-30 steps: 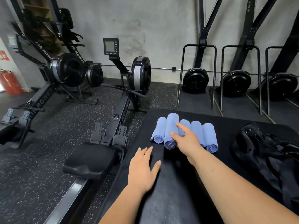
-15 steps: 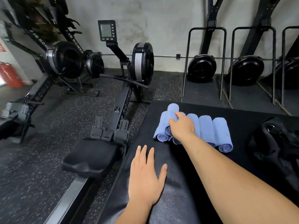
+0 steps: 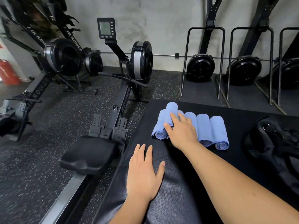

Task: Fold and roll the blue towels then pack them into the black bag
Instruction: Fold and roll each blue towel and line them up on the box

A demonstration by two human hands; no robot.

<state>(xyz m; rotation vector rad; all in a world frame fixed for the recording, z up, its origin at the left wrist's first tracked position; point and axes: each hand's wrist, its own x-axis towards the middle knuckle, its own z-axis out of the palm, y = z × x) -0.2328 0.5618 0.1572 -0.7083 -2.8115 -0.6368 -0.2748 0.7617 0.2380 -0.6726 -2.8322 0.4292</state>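
Several rolled blue towels point(image 3: 210, 130) lie side by side on a black padded bench point(image 3: 178, 199). One roll point(image 3: 171, 109) sits higher, on top of the left ones. My right hand point(image 3: 182, 131) rests on that raised roll and its neighbours, fingers stretched out, thumb at the roll's near end. Closer to me, my left hand point(image 3: 144, 172) lies flat on the bench, fingers spread, holding nothing. At the right end of the bench the black bag point(image 3: 275, 143) lies slumped; I cannot see its opening clearly.
A rowing machine point(image 3: 119, 97) with its seat point(image 3: 90, 156) runs along the bench's left edge. Two more rowers point(image 3: 61, 57) stand further left. Black fan units point(image 3: 200, 67) in metal frames line the back wall. A red cylinder point(image 3: 8, 73) stands at far left.
My right hand moved forward over the raised roll, which now lies further back on the left rolls. My left hand slid slightly nearer. The view shifted left, cutting off part of the bag.
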